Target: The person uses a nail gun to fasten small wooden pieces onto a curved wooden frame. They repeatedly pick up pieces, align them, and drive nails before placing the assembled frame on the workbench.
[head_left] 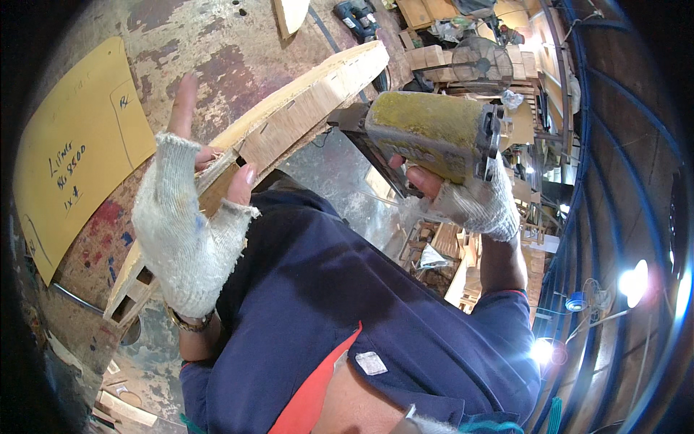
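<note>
A long, slightly curved wooden frame piece [289, 123] runs slantwise over the near edge of the worktable, with short dark marks like staples along its plywood side. My left hand [184, 224], in a white fingerless glove, grips its middle with the thumb on the near side; the index finger stretches out over the tabletop. In my right hand [477, 199], gloved the same way, is a worn yellow and grey staple gun [426, 130]. Its nose points left, close to the piece's right part; whether they touch I cannot tell. The gun's body hides part of my right fingers.
On the scuffed worktable [231, 43] lies a yellow sheet template [87, 137] with handwriting, at the left. A dark power tool [354, 20] and a pale wood piece [291, 14] sit at the far side. A fan [483, 66] stands among stacked wood; offcuts [126, 409] lie lower left.
</note>
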A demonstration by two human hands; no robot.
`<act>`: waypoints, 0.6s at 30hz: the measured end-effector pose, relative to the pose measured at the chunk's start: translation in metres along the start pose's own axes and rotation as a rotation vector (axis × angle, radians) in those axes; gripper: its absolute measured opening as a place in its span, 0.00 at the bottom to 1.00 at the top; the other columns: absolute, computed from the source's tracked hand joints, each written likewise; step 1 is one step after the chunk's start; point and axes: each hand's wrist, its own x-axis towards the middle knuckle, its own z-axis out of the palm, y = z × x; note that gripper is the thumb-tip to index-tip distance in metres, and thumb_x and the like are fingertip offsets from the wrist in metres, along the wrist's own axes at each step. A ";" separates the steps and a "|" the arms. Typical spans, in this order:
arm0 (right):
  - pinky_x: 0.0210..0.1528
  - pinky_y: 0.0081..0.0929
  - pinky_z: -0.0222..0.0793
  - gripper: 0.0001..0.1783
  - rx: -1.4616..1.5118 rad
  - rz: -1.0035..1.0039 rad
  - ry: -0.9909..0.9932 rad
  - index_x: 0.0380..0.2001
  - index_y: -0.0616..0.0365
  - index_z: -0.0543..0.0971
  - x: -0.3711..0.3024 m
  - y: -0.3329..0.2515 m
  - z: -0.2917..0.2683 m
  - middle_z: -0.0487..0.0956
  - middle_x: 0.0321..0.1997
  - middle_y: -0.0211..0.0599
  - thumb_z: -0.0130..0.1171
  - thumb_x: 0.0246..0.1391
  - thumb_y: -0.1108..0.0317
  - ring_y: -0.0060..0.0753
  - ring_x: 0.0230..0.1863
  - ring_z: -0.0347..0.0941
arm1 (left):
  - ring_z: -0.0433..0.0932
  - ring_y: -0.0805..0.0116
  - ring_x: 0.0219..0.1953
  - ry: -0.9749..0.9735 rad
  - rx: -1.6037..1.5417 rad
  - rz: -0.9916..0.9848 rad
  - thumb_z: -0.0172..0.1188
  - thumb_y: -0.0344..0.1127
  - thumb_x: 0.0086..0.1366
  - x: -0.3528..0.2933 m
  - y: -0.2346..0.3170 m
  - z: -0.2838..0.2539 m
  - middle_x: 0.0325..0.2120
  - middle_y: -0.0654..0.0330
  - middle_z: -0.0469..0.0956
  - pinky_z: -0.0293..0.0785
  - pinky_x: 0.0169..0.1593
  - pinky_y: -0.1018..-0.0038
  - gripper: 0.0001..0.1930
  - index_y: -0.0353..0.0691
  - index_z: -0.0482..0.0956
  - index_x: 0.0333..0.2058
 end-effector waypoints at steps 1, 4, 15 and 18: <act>0.54 0.33 0.80 0.23 -0.007 -0.018 -0.008 0.54 0.62 0.80 0.002 0.000 0.001 0.87 0.48 0.40 0.72 0.56 0.70 0.30 0.51 0.84 | 0.75 0.74 0.30 0.008 -0.003 -0.005 0.69 0.28 0.61 0.000 0.000 0.000 0.31 0.64 0.78 0.75 0.40 0.74 0.37 0.34 0.67 0.69; 0.54 0.34 0.80 0.23 -0.018 0.001 -0.039 0.54 0.62 0.80 0.005 -0.001 0.003 0.87 0.48 0.40 0.72 0.56 0.69 0.31 0.50 0.84 | 0.75 0.74 0.30 0.017 -0.013 -0.024 0.69 0.27 0.60 -0.002 -0.001 0.002 0.31 0.64 0.77 0.75 0.40 0.75 0.39 0.34 0.66 0.70; 0.54 0.35 0.80 0.24 -0.126 0.061 -0.019 0.56 0.60 0.79 -0.009 -0.022 0.014 0.85 0.53 0.41 0.72 0.57 0.69 0.33 0.54 0.82 | 0.78 0.72 0.32 0.004 0.063 -0.033 0.74 0.30 0.57 -0.003 0.001 0.000 0.44 0.58 0.84 0.78 0.44 0.75 0.39 0.40 0.70 0.68; 0.54 0.36 0.80 0.23 -0.081 -0.004 -0.012 0.56 0.60 0.79 -0.009 -0.023 0.020 0.85 0.52 0.42 0.71 0.57 0.71 0.36 0.53 0.83 | 0.79 0.70 0.32 -0.001 0.049 -0.087 0.75 0.31 0.57 -0.005 0.005 0.002 0.44 0.58 0.84 0.79 0.44 0.74 0.39 0.44 0.71 0.67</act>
